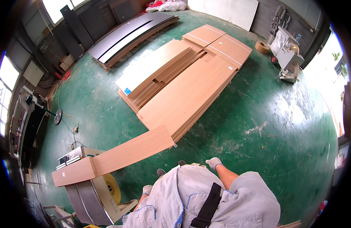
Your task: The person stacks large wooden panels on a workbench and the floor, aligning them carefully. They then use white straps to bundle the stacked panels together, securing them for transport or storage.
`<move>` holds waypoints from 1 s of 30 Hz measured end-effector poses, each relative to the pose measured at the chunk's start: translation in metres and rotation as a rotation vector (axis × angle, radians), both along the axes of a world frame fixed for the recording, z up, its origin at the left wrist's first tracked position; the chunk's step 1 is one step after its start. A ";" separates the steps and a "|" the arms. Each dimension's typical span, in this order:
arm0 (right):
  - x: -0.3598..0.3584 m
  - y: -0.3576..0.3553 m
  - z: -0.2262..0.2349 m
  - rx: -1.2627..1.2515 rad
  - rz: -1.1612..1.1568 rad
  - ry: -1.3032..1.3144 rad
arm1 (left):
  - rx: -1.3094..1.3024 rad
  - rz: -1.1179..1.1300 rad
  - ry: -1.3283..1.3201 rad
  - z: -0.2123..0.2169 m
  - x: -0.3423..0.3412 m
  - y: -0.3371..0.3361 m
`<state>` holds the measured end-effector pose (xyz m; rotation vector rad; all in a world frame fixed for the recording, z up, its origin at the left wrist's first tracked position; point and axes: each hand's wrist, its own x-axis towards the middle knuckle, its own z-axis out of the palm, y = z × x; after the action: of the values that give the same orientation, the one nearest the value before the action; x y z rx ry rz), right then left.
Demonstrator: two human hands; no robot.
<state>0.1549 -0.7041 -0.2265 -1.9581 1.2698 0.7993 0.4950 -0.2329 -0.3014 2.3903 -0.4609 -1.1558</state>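
Observation:
My right hand (pixel 214 162), in a light work glove, hangs in front of my grey shirt with its fingers curled and nothing in it. My left hand (pixel 147 189), also gloved, sits low by my left side, small and partly hidden by the shirt; its fingers cannot be made out. A long tan wooden board (pixel 122 152) lies just ahead of me. Its near end rests on a grey and yellow machine (pixel 95 193) and its far end reaches the board stacks. Neither hand touches the board.
Large stacks of tan wooden panels (pixel 186 91) lie on the green floor (pixel 266 125) ahead. Grey panels (pixel 129 34) lie farther back on the left. A white machine (pixel 287 53) and a roll of tape (pixel 262 47) stand at the back right, and a workbench (pixel 27 125) at the left.

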 end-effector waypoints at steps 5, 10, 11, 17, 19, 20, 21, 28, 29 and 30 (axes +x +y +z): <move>-0.011 -0.004 -0.032 -0.038 0.112 -0.013 | 0.062 -0.152 -0.061 0.004 0.001 -0.006; -0.015 -0.009 -0.047 -0.035 0.097 -0.017 | 0.256 -0.364 -0.119 0.030 -0.001 -0.023; -0.015 -0.010 -0.047 -0.037 0.096 -0.023 | 0.259 -0.363 -0.108 0.032 -0.001 -0.025; -0.009 -0.016 -0.031 -0.076 0.205 -0.052 | 0.299 -0.556 -0.145 0.056 -0.002 -0.042; -0.012 -0.020 -0.040 -0.118 0.277 -0.079 | 0.262 -0.550 -0.195 0.066 -0.006 -0.044; -0.014 -0.024 -0.047 -0.143 0.321 -0.091 | 0.264 -0.626 -0.169 0.071 -0.003 -0.049; -0.015 -0.025 -0.054 -0.162 0.387 -0.103 | 0.267 -0.680 -0.134 0.085 -0.003 -0.055; -0.001 -0.021 -0.024 -0.168 0.695 -0.113 | 0.328 -0.293 -0.011 0.112 -0.021 -0.070; 0.002 -0.016 -0.025 -0.167 0.669 -0.067 | 0.308 -0.218 -0.023 0.109 -0.022 -0.063; -0.011 -0.016 -0.035 -0.161 0.627 -0.134 | 0.278 -0.123 -0.005 0.116 -0.014 -0.068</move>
<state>0.1440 -0.7205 -0.2619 -2.5389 0.6484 0.8520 0.4805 -0.3004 -0.1858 2.6324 -0.4815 -1.3455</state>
